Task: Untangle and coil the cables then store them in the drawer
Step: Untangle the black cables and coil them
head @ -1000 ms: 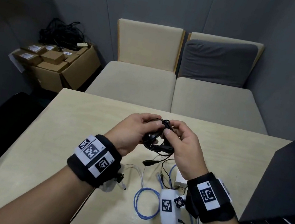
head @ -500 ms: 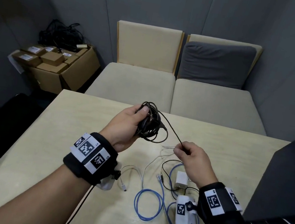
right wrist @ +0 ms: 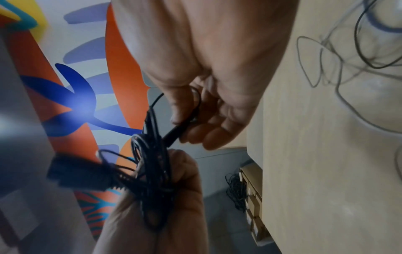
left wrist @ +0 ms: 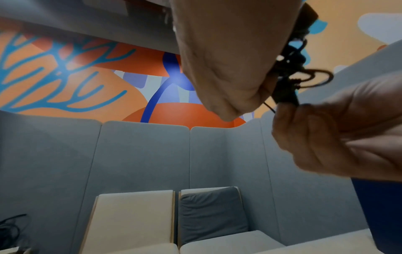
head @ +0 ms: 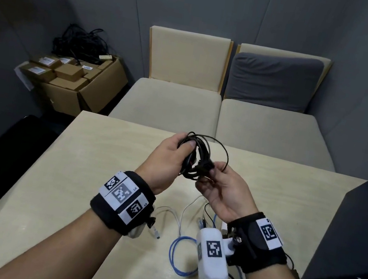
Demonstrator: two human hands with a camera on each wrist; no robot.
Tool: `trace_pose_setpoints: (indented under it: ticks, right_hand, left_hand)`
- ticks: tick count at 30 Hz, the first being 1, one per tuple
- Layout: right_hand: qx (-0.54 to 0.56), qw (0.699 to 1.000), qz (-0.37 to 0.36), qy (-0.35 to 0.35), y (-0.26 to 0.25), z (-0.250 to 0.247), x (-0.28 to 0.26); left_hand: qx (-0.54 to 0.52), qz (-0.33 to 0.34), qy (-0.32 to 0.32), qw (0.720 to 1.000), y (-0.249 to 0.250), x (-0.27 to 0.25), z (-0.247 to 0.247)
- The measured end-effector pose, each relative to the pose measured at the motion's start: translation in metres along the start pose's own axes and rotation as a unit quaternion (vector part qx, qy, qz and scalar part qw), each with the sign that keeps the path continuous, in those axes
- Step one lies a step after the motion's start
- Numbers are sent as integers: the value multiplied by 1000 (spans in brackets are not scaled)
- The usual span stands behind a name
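A coil of thin black cable (head: pixel 194 163) is held above the table between both hands. My left hand (head: pixel 185 149) grips the bundle with the thumb across its loops; the bundle (right wrist: pixel 152 180) shows in the fist, a black plug (right wrist: pixel 76 173) sticking out sideways. My right hand (head: pixel 215 171), palm up beside the coil, pinches the cable's free end (right wrist: pixel 185 123) between thumb and fingers. A wide loop arcs over the top of the coil (left wrist: pixel 289 72). On the table below lie a blue cable (head: pixel 183 256), a white cable (head: pixel 170 212) and another black cable (head: pixel 205 212).
The light wooden table (head: pixel 73 181) has a dark cabinet (head: pixel 356 241) at its right edge. Beyond the table stands a beige sofa (head: pixel 170 110) with a grey cushion (head: pixel 273 81). On the floor at the left are cardboard boxes (head: pixel 83 95) with a heap of black cables on top.
My right hand, which had drawn a strand out to the lower right, has come back up to the coil with the free end. The left hand keeps its grip on the bundle.
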State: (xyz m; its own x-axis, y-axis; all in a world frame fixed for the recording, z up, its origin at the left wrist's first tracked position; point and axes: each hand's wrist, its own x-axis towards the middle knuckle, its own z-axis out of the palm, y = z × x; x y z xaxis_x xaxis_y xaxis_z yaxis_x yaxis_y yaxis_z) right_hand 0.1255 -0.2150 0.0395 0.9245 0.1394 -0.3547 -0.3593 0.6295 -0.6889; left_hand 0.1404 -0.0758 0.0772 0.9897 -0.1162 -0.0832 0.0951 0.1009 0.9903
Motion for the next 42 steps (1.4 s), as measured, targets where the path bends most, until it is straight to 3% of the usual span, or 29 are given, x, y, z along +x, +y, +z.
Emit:
trace_pose_setpoints:
  ticks: [7,14,18,22,24,25,27,30,32,34,35,37,39,42]
  right_hand:
    - [25,997,24,-69,2,8,-5]
    - [51,998,25,-39,-1,9,-6]
    - [53,998,23,-18,-1,11,-9]
    - [-42,999,32,10,-3,2,-8]
    - [-102,993,0,63,-6,-6,-6]
    - [-145,982,-55,107,-11,-10,-6]
    - [-255,931,-215,150,-25,-10,-12]
    - [-399,836,-377,22,-41,15,-34]
    - [-560,713,-418,-53,-36,34,-43]
    - [-705,581,-402,-62,-30,44,-43]
    - [-750,548,-366,-47,-29,45,-40]
    - [-804,521,-285,-26,-30,45,-36]
    - [-820,514,-251,-24,-33,47,-33]
    - [-791,560,-248,-7,-34,50,-31]
  left_hand:
    - [28,27,21,999,-4,-1,7]
    - [49,36,33,998,-12,1,10]
    - [18,1,34,999,-17,1,10]
    - [-28,-44,26,998,-16,3,8]
    - [-29,-46,34,998,-16,5,8]
    - [-26,-47,39,998,-17,5,7]
    - [-19,-50,48,997,-18,7,7]
    - [13,-34,73,997,-23,9,8]
    - [39,-22,78,996,-26,10,8]
    - [66,-17,87,994,-26,9,9]
    - [83,-13,103,991,-25,9,8]
    - [109,5,130,985,-21,8,8]
    - [136,23,131,982,-18,7,9]
    - [151,32,133,979,-18,4,11]
